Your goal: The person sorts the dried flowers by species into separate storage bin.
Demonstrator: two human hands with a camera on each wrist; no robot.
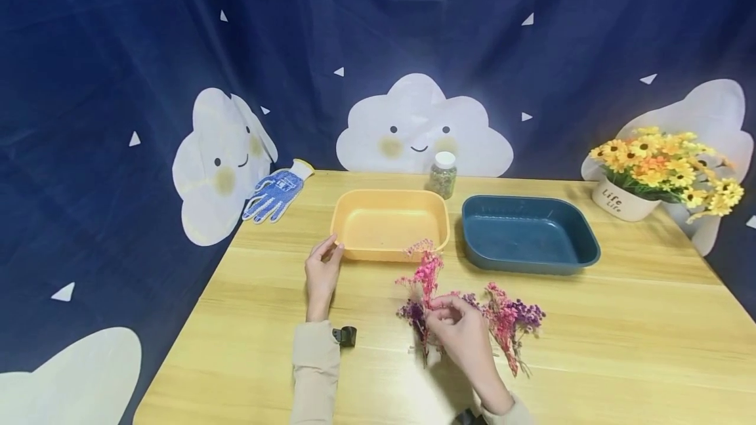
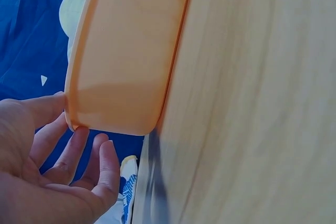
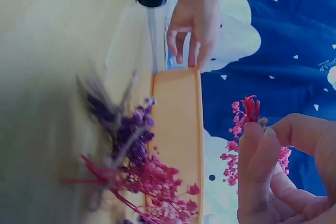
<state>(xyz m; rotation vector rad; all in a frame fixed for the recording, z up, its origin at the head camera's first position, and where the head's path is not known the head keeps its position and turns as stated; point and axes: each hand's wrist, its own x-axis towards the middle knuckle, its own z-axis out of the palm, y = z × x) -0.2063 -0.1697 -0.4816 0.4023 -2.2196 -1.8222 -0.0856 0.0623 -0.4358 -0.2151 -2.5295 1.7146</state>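
My left hand grips the near left corner of a yellow plastic basin; in the left wrist view the fingertips touch the basin's rim and outer wall. Between thumb and forefinger, my right hand pinches a sprig of pink dried flowers, its blossoms overlapping the basin's front side in the head view. Its cut stem end sticks out above the fingertips in the right wrist view. Purple dried flowers lie beside and below this hand. More pink dried flowers lie to its right, mixed with purple ones.
A dark blue basin stands right of the yellow one. Behind them is a jar with a white lid. A blue and white work glove lies at the back left, and a white pot of yellow flowers stands at the back right.
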